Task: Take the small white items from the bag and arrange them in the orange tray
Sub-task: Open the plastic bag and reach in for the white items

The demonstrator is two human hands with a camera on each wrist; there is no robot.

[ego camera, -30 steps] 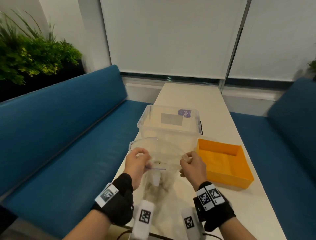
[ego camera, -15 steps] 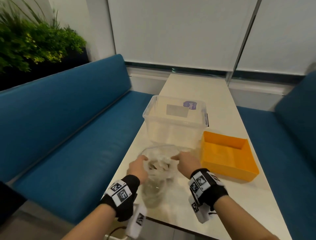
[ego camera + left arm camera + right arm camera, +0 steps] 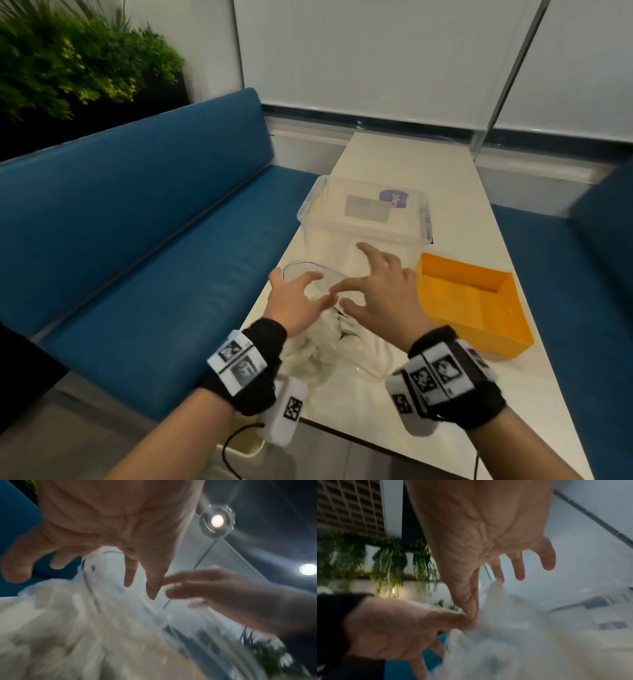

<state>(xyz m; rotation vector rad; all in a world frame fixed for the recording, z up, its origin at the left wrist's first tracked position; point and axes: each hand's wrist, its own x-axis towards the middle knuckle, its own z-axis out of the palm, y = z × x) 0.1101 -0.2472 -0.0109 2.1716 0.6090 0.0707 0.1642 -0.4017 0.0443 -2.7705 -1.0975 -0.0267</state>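
A clear plastic bag with small white items inside lies slumped on the white table, near its front edge. Its open mouth faces the far side. My left hand hovers over the mouth with its fingers spread. My right hand is beside it, fingers also spread, and its thumb meets the left hand's thumb. Neither hand grips anything. The wrist views are blurred and show the bag below the straight fingers. The orange tray stands to the right of the bag with nothing in it.
A clear plastic bin stands just beyond the hands, touching the tray's far left corner. The narrow white table runs away from me between two blue benches. Green plants fill the far left.
The hands had gripped the bag's mouth and held it up. They lowered it onto the table, let go and spread their fingers. The head view swung to the left.
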